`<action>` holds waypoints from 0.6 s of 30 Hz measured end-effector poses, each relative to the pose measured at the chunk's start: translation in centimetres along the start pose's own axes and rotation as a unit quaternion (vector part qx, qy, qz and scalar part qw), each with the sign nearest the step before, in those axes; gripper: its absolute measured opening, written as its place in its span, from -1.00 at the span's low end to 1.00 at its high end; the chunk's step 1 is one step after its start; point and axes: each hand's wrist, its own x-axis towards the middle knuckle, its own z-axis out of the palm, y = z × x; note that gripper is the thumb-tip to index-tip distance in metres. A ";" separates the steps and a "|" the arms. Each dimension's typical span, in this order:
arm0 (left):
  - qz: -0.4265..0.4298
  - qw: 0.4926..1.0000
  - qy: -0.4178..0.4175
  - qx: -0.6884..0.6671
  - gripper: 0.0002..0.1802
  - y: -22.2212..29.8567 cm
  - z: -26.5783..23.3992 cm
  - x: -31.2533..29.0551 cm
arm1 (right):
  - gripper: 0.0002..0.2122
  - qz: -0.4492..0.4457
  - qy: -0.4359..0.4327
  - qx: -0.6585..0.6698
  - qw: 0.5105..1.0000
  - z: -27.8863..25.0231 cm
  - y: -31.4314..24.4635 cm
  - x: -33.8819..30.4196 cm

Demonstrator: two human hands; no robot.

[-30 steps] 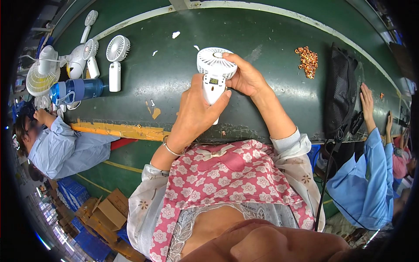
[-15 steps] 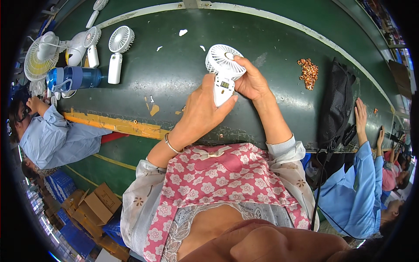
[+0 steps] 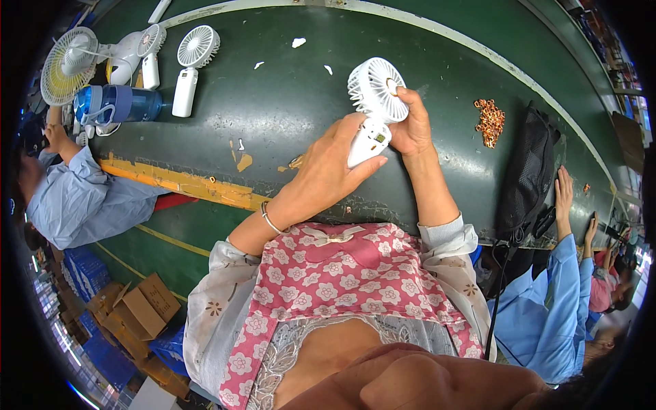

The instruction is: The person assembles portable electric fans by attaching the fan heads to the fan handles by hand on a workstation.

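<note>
While both hands clasp the white handheld fan (image 3: 372, 102), it's under inspection; left hand (image 3: 328, 171) wraps the handle, right hand (image 3: 410, 126) pinches the head; next, a careful turn.

Item: white handheld fan (image 3: 374, 102), held in both hands above the green table surface.
Head: round, grilled guard facing up and toward the upper left of the frame, with a small hub at the centre.
Handle: short white body, running down and left from the head; a small dark panel shows on its face.
Pose: tilted, head uppermost, lifted off the surface.
Position: upper centre of the frame.
Contact: fingers wrap the handle and the edge of the head.
</note>
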 end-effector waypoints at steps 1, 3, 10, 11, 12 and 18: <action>0.015 1.000 -0.001 -0.009 -0.40 -0.3 0.1 0.0 | -0.58 0.003 -0.001 0.000 1.000 0.0 0.0 0.0; 0.028 0.999 -0.001 -0.017 -0.42 -0.7 0.2 -0.1 | -0.55 -0.014 -0.047 0.014 0.999 0.1 -0.2 -0.2; -0.052 0.993 -0.025 -0.105 -0.44 -1.0 -0.3 -0.1 | -0.58 -0.012 -0.009 -0.080 0.997 0.3 0.1 -0.2; -0.078 0.989 -0.034 -0.123 -0.44 -0.9 -0.4 0.0 | -0.58 -0.013 -0.008 -0.079 0.997 0.2 0.1 -0.2; -0.079 0.989 -0.034 -0.121 -0.44 -1.0 -0.4 0.0 | -0.58 -0.007 -0.013 -0.078 0.997 0.2 0.0 -0.1; -0.103 0.987 -0.035 -0.117 -0.43 -1.1 -0.7 0.4 | -0.57 0.003 -0.014 -0.086 0.996 0.0 0.2 0.7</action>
